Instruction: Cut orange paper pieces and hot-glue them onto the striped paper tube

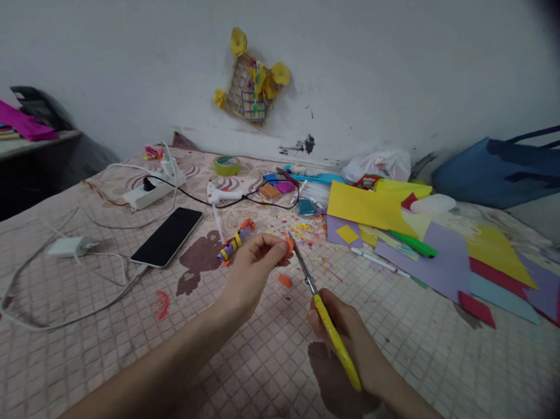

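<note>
Between the thumb and fingers of my left hand [259,261] is a small orange paper piece [290,247]. My right hand [346,325] grips yellow-handled scissors [334,332], their metal blades pointing up and away from me. The blade tips meet the edge of the orange piece; whether they are parted I cannot tell. Just below, an orange scrap [285,280] lies on the patterned cloth [252,369]. Beyond my left hand rests a purple roll with yellow bands [232,245] and orange bits at its ends.
Coloured paper sheets [435,257] and a green marker [412,244] spread over the right side. A glue gun [224,194], green tape roll [227,165] and paper scraps lie toward the wall. Left are a phone [168,237], a charger [68,247], a power strip [155,188] and looping cables.
</note>
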Action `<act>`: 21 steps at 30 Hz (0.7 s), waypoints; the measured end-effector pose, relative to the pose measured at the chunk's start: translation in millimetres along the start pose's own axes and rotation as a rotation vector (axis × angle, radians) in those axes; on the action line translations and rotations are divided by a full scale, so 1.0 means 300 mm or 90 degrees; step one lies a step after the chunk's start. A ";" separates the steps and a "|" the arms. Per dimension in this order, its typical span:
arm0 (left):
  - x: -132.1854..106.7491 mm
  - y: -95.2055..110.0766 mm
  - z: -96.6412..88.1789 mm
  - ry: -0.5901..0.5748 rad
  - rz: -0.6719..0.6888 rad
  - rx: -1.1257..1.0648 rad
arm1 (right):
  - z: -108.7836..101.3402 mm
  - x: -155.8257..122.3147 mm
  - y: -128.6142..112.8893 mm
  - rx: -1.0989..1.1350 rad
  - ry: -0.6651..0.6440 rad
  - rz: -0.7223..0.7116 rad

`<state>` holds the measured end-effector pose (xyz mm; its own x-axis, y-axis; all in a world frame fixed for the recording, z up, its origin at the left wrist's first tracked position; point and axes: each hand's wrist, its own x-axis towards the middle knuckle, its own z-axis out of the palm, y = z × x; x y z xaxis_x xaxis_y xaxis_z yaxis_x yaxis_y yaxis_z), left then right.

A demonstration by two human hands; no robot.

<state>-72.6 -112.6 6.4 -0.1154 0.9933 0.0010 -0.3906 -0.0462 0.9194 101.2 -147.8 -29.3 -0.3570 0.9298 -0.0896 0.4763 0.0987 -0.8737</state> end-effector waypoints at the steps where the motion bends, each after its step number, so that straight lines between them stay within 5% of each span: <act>1: 0.000 0.000 -0.001 -0.001 -0.001 0.001 | 0.000 0.000 0.000 -0.002 0.000 0.000; 18: 0.013 0.006 -0.013 -0.031 -0.035 0.021 | -0.015 0.016 -0.002 0.090 -0.018 0.054; 21: 0.014 0.005 -0.014 -0.040 -0.036 0.044 | -0.028 0.013 -0.016 0.103 -0.036 0.009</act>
<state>-77.5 -109.0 6.1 -0.0368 0.9989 -0.0293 -0.3312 0.0155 0.9434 104.1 -141.7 -21.5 -0.3984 0.9087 -0.1248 0.3473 0.0235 -0.9374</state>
